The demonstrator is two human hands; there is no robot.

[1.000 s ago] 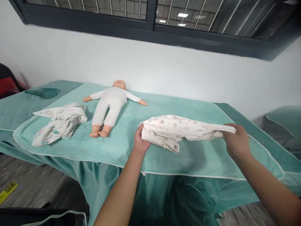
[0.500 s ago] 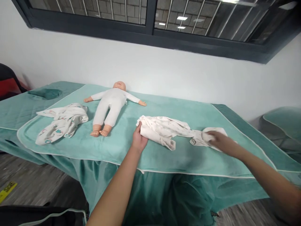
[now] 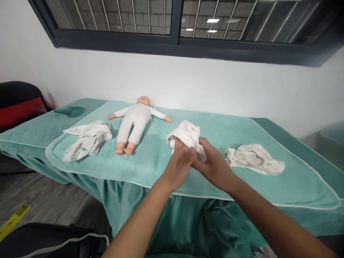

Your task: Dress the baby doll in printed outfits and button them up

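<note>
Both hands hold a bunched white baby garment (image 3: pixel 186 131) just above the mat, in the middle of the view. My left hand (image 3: pixel 178 165) is closed on its near side, some fingers hidden in the cloth. My right hand (image 3: pixel 213 164) grips the same garment from the right, its fingertips mostly out of sight. Another white baby garment (image 3: pixel 256 159) lies crumpled on the mat, right of my right hand. Farther left, a baby doll (image 3: pixel 137 116) in a white suit lies on its back with its arms spread.
A patterned baby garment (image 3: pixel 87 139) lies left of the doll. Beneath everything is a green mat (image 3: pixel 209 123) with white edging, on a draped table against a white wall (image 3: pixel 188 82). A black and red chair (image 3: pixel 21 107) stands at the left.
My right hand has left the garment on the right and moved left to join my left hand. The garment in my left hand, earlier stretched along the mat, is now gathered up.
</note>
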